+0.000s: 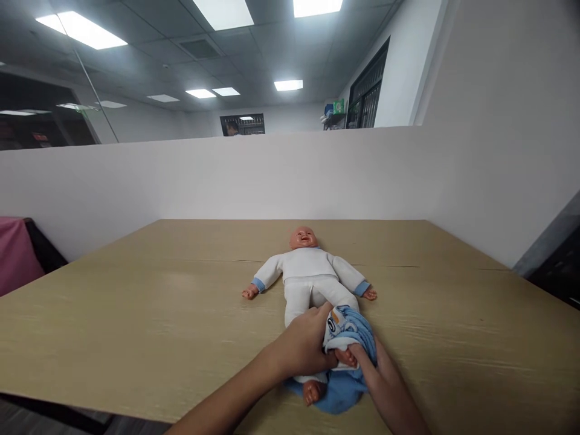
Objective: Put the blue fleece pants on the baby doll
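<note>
A baby doll (310, 266) in a white suit with blue cuffs lies on its back, head away from me and arms spread. Blue printed baby pants (351, 326) are bunched around its lower leg on the right side of the view, and that foot (347, 357) shows at the white-edged opening. The other foot (312, 393) lies over the loose blue cloth, outside the bunched part. My left hand (310, 341) is closed on the near edge of the pants beside the leg. Wrapped round the opposite side, my right hand (374, 359) grips the cloth; some fingers are hidden.
The doll lies on a wide wooden table (181, 314) with a seam across it. A low white partition (290, 178) runs along the far edge, and a white wall (498, 151) rises at right. Pink cloth (18, 254) hangs at far left. A person's head (232, 128) shows beyond the partition.
</note>
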`<state>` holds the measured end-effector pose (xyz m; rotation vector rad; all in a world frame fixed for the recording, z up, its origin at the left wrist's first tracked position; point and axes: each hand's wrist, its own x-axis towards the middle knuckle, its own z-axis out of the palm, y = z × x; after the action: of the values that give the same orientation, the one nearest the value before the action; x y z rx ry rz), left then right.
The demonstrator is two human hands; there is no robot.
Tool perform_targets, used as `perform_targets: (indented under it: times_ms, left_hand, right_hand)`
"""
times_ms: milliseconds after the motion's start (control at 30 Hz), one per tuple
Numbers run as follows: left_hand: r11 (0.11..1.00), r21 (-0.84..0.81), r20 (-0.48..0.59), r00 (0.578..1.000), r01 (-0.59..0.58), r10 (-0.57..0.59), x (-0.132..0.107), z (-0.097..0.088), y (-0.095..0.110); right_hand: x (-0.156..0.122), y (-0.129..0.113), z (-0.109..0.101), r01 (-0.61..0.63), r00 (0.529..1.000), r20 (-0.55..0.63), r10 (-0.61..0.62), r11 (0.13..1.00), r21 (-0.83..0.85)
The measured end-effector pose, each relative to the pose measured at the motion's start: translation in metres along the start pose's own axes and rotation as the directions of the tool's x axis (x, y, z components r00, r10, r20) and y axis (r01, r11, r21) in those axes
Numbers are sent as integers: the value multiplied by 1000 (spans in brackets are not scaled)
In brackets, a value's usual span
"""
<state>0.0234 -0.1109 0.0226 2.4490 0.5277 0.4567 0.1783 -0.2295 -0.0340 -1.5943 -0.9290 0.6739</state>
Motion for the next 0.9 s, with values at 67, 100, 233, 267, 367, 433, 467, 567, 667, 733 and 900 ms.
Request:
perform_targets:
  times_ms: [67, 100, 233, 267, 367, 433, 467, 567, 667, 733, 900]
  left_hand:
    - [1000, 2, -5, 1000, -7, 7, 0, 0, 1]
    - [1000, -18, -9, 1000, -15, 15, 0, -1, 1]
    - [985, -162, -7, 998, -56, 56, -1, -6, 1]
    - [976, -207, -1, 998, -69, 70, -1, -8, 0]
    - [927, -366, 12, 996, -76, 86, -3, -13, -3]
    - [888, -458, 11, 998, -44, 55, -5, -17, -5]
    - [874, -485, 11, 999, -26, 36, -6, -18, -5]
    - [877, -481, 30, 999, -12, 30, -12, -24, -4]
    - [928, -373, 83, 996, 2, 32, -20, -31, -3]
    - [965, -262, 93, 995, -5, 30, -27, -37, -4]
    - [998, -61, 41, 999, -29, 32, -48, -55, -20]
  right_hand:
    - [2, 3, 2, 24, 999, -42, -24, 1000, -4]
    - [2, 4, 3, 35, 997, -62, -35, 999, -4]
    - [4, 3, 3, 41, 994, -98, -39, 999, 18]
    - [4, 3, 2, 34, 995, -92, -31, 999, 30]
    - [4, 2, -3, 25, 997, -77, -20, 997, 66]
    - [4, 3, -7, 58, 998, -42, -54, 992, 109]
    - [5, 5, -9, 81, 997, -17, -79, 987, 137]
    - [12, 12, -19, 113, 986, 95, -136, 970, 213]
    - [21, 18, -38, 60, 950, 287, -126, 972, 227]
    - [24, 16, -52, 12, 923, 377, -79, 984, 178]
    - [28, -17, -77, 164, 878, 464, -116, 984, -65]
